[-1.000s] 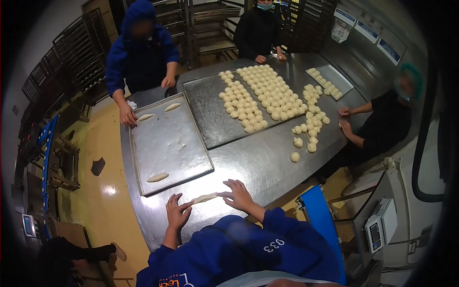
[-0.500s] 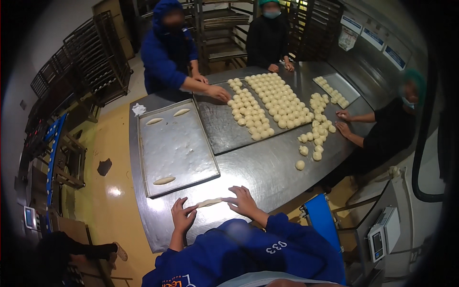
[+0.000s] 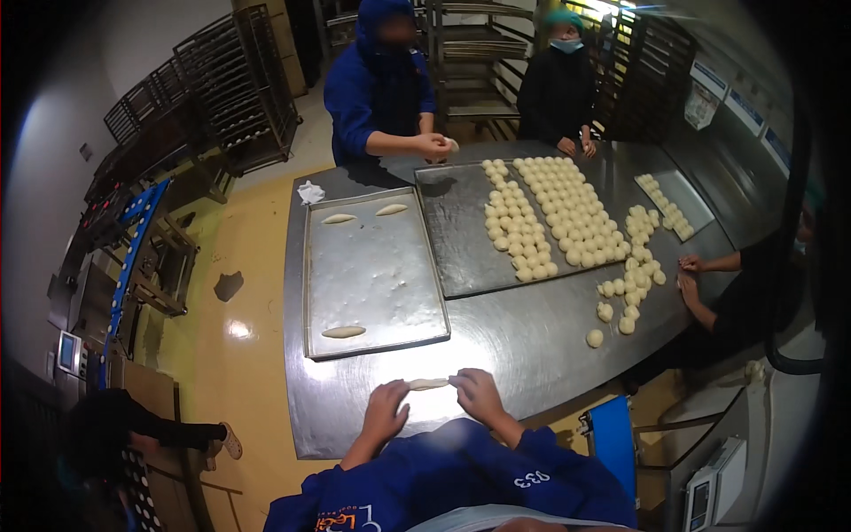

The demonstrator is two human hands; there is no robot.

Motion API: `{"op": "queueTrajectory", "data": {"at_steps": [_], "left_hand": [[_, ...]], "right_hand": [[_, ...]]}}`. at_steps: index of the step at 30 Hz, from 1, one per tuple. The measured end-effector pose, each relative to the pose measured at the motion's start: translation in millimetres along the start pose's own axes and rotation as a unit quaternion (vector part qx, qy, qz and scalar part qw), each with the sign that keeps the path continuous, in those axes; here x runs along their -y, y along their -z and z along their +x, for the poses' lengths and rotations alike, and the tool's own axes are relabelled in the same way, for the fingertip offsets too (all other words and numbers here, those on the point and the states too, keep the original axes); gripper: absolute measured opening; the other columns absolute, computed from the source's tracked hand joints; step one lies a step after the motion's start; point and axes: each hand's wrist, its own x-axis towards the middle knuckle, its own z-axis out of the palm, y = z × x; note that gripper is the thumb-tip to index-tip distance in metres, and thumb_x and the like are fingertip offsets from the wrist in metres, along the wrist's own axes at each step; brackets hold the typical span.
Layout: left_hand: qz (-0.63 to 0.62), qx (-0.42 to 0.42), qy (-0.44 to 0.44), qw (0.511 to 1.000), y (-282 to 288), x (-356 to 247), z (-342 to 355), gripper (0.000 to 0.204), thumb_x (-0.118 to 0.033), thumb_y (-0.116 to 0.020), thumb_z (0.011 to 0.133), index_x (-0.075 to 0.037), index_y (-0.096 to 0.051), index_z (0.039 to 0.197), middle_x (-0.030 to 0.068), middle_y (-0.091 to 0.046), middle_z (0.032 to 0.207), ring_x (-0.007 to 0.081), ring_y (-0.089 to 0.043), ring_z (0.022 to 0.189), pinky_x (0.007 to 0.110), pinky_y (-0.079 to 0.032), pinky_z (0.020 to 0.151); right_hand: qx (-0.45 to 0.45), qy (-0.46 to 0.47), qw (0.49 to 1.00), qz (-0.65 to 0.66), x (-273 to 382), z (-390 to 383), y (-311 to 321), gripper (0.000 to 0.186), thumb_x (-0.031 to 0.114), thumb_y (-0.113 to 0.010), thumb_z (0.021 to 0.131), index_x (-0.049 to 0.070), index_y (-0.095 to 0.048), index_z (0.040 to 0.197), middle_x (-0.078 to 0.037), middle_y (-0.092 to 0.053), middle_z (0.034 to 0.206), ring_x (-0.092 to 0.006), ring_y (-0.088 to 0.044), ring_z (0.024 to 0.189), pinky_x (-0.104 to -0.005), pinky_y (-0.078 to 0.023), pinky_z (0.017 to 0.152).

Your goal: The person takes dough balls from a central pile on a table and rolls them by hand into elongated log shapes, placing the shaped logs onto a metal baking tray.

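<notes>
A slim, spindle-shaped strip of dough (image 3: 428, 384) lies on the steel table in front of me, slightly uneven along its length. My left hand (image 3: 387, 410) pinches its left end between thumb and fingers. At the right end, the fingertips of my right hand (image 3: 479, 395) grip the dough. Just beyond is a large metal tray (image 3: 377, 275) with three shaped dough pieces on it: one near its front left (image 3: 343, 332) and two at the far end.
A dark tray (image 3: 456, 239) beside it carries several rows of dough balls (image 3: 567, 213). Loose dough balls (image 3: 636, 275) and a smaller tray (image 3: 696, 207) lie to the right. A co-worker in blue (image 3: 377, 89) holds a dough piece across the steel table (image 3: 505, 328); two others stand around it.
My view has shifted, so the table sits further right in the picture. My hands still hold the strip's ends. The co-worker in blue has lifted a dough piece off the dark tray.
</notes>
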Motion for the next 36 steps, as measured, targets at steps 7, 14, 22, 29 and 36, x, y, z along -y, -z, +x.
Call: {"op": "queueTrajectory", "data": {"at_steps": [7, 14, 22, 29, 36], "left_hand": [[0.062, 0.083, -0.026, 0.994, -11.9, -15.6, -10.4, 0.06, -0.023, -0.065, 0.089, -0.007, -0.047, 0.144, 0.0165, -0.053, 0.138, 0.0335, -0.049, 0.13, 0.053, -0.031, 0.116], [0.039, 0.066, -0.02, 0.997, -20.8, -11.0, -13.8, 0.063, -0.016, -0.064, 0.087, -0.007, -0.045, 0.146, 0.0142, -0.051, 0.141, 0.0307, -0.047, 0.132, 0.053, -0.033, 0.115], [0.055, 0.061, -0.016, 0.996, -23.6, -16.1, -9.3, 0.06, -0.01, -0.063, 0.083, -0.007, -0.048, 0.142, 0.0127, -0.056, 0.135, 0.0299, -0.05, 0.129, 0.054, -0.032, 0.114], [0.075, 0.043, -0.016, 0.996, -27.3, -19.2, -14.6, 0.062, -0.01, -0.063, 0.083, -0.01, -0.047, 0.144, 0.0099, -0.06, 0.129, 0.0246, -0.054, 0.125, 0.054, -0.032, 0.113], [0.098, 0.052, -0.015, 0.994, -37.3, -12.3, -22.3, 0.058, -0.007, -0.061, 0.083, -0.008, -0.05, 0.141, 0.0115, -0.062, 0.129, 0.025, -0.058, 0.122, 0.052, -0.034, 0.111]], "right_hand": [[0.146, 0.031, 0.987, 0.064, 66.8, 22.3, 6.6, 0.053, 0.001, -0.06, 0.079, 0.002, -0.054, 0.132, -0.021, -0.058, 0.13, -0.0392, -0.051, 0.126, -0.0481, -0.038, 0.109], [0.114, 0.061, 0.992, 0.002, 51.1, 13.4, -14.7, 0.059, -0.001, -0.062, 0.076, 0.002, -0.053, 0.135, -0.018, -0.058, 0.13, -0.0354, -0.053, 0.126, -0.0469, -0.042, 0.108], [0.097, 0.062, 0.993, -0.002, 48.6, 15.0, -20.8, 0.057, -0.001, -0.064, 0.074, 0.004, -0.058, 0.131, -0.015, -0.059, 0.124, -0.0331, -0.057, 0.12, -0.0449, -0.046, 0.105], [0.134, 0.059, 0.989, 0.007, 42.1, 2.8, -27.1, 0.059, 0.001, -0.065, 0.074, 0.005, -0.058, 0.133, -0.014, -0.061, 0.125, -0.0318, -0.058, 0.118, -0.0451, -0.047, 0.103], [0.132, 0.03, 0.991, -0.015, 44.0, -9.2, -40.2, 0.051, 0.001, -0.058, 0.078, -0.002, -0.058, 0.129, -0.019, -0.062, 0.125, -0.0358, -0.058, 0.116, -0.0449, -0.045, 0.102]]}}
